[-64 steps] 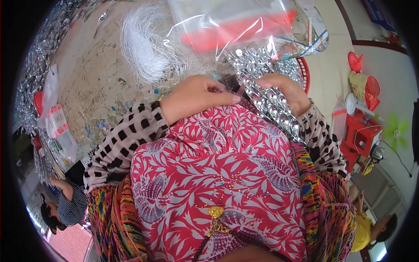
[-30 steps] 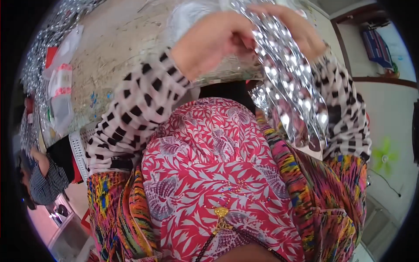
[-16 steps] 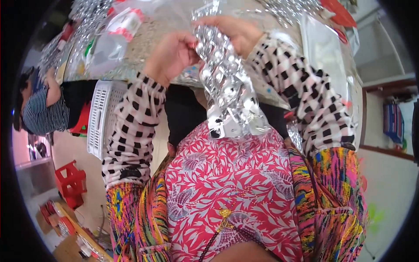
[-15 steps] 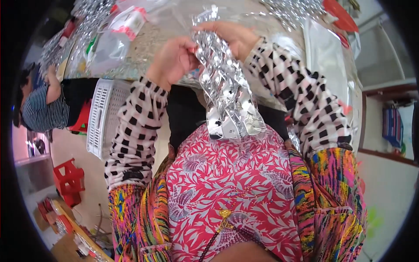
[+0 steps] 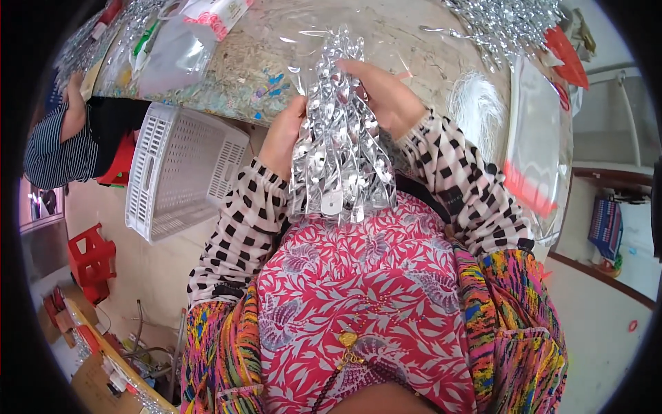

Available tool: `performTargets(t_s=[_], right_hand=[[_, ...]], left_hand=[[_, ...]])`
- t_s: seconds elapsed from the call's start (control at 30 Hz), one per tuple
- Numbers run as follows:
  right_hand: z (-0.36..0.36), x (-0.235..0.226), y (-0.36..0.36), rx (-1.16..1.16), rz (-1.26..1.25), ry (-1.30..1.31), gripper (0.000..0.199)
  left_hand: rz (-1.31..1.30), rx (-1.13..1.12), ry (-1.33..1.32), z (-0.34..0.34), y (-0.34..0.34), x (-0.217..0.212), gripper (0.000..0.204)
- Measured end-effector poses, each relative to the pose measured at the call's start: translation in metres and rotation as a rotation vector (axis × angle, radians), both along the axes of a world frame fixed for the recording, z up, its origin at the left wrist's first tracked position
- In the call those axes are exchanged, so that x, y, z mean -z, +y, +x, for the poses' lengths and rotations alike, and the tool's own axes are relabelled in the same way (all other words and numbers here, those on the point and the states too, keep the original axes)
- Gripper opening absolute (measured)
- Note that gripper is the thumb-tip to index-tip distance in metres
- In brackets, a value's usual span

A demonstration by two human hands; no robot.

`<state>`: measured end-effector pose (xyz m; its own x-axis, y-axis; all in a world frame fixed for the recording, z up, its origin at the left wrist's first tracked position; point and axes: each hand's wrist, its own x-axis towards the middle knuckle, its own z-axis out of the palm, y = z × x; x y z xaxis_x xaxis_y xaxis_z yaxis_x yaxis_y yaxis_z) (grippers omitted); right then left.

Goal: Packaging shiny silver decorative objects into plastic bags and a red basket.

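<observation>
A bundle of shiny silver twisted foil strips [image 5: 341, 138] lies between my hands, its wide flat ends toward my red-and-white patterned front. My left hand [image 5: 284, 134] is closed on the bundle's left edge, most of its fingers hidden behind the foil. From the right, my right hand [image 5: 386, 95] grips the upper part, with fingertips laid over the strips. Clear plastic film [image 5: 293, 45] shows around the narrow far end; I cannot tell whether it fully encloses the strips.
A worn table [image 5: 241, 83] spans the far side. On it are clear bags [image 5: 176, 58], white thread strands [image 5: 476, 103], a stack of clear sleeves [image 5: 534, 138] and more silver foil strips [image 5: 510, 24]. A white plastic crate [image 5: 186, 169], red stool [image 5: 92, 259] and another person [image 5: 58, 148] are left.
The bundle has come round to hang straighter, with its strips spread wider. My left hand has slid lower along its side, and my view has shifted, showing more table and crate.
</observation>
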<state>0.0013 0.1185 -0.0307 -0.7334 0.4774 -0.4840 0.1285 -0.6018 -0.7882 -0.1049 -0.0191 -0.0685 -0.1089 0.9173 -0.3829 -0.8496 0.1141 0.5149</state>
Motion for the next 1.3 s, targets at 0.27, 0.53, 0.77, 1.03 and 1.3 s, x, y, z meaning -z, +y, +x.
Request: performTargets(t_s=[0.27,0.53,0.77,1.03,1.3], right_hand=[[0.061,-0.005,-0.039,0.115,0.301,-0.145,0.035],[0.060,0.021,-0.025,0.545,0.028,-0.001,0.024],[0.049,0.038,-0.004,0.468,0.059,-0.040,0.014],[0.116,0.019,-0.057,0.173,0.570,-0.113,0.019],[0.161,0.014,-0.067,-0.139,0.825,-0.149,0.019]], left_hand=[[0.092,0.029,-0.138,0.016,-0.017,-0.004,0.037],[0.110,0.012,-0.111,0.010,-0.021,0.011,0.035],[0.121,-0.009,-0.127,0.014,-0.018,0.009,0.032],[-0.184,-0.098,-0.042,0.024,-0.032,-0.010,0.028],[-0.323,-0.131,-0.010,0.041,-0.061,-0.019,0.020]])
